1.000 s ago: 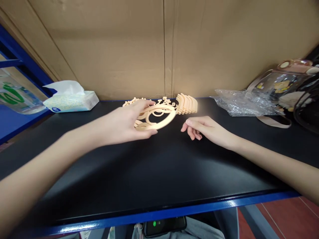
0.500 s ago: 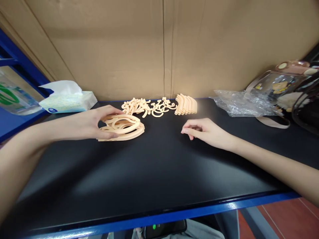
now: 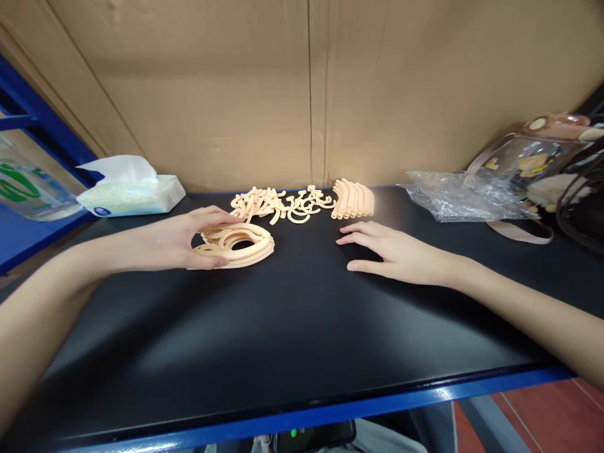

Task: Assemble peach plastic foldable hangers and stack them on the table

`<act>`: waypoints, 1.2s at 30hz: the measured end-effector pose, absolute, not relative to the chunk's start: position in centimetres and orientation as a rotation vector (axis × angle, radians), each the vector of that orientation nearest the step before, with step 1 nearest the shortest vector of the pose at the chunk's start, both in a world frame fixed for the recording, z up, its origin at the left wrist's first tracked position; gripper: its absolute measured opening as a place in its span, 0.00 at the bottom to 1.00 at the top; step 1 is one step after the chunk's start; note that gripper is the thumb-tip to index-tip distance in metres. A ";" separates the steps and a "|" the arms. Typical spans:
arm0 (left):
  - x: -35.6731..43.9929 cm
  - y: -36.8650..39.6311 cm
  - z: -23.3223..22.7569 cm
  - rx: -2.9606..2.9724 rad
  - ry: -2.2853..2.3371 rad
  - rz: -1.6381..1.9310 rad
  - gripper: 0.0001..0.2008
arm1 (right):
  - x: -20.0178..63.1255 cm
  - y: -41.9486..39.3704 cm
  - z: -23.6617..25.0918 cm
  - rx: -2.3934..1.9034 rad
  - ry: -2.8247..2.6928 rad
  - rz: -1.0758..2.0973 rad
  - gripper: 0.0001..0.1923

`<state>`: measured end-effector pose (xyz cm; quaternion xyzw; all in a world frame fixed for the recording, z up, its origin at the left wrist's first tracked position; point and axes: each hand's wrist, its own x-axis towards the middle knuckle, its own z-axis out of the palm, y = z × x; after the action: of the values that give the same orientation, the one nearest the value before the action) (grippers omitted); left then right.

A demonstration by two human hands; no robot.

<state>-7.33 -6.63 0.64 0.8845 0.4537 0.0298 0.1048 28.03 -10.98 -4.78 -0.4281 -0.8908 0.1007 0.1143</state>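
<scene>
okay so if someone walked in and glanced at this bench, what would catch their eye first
Likely the left hand gripping a stack of pale orange rings on the black table, with the right hand resting flat and empty beside it. Behind them, loose orange pieces lie by the cardboard wall, a tissue pack far left, and crumpled clear plastic right.

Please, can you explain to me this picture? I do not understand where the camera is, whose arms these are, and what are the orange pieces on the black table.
The camera sits on a person's head and looks down, so both arms belong to that person. The left hand grips a stack of flat peach-coloured rings resting on the black table. The right hand lies open on the table and holds nothing. Behind are loose curved pieces and a neat row of pieces. A tissue pack lies at the left, a crumpled plastic bag at the right.
</scene>
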 end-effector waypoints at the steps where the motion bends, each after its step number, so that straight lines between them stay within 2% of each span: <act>1: -7.6 -6.3 0.5 2.597 1.337 0.067 0.27 | 28.0 -11.0 -4.8 -1.257 -2.621 0.287 0.28; 4: -8.2 -5.5 0.1 2.570 1.358 0.035 0.30 | 28.0 -10.9 -4.7 -1.257 -2.639 0.266 0.29; 15: -8.5 -5.2 -0.7 2.628 1.346 0.073 0.31 | 28.1 -10.8 -4.8 -1.255 -2.662 0.238 0.30; 23: -9.6 -4.6 -1.6 2.712 1.303 0.086 0.39 | 28.1 -10.8 -4.7 -1.253 -2.664 0.239 0.29; 36: -9.4 -4.8 -1.2 2.642 1.322 0.047 0.35 | 28.2 -10.8 -4.8 -1.254 -2.667 0.237 0.30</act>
<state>-9.40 -4.82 -1.18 0.8903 0.4454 0.0159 0.0936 28.18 -10.80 -4.77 -0.4223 -0.8982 0.0799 0.0922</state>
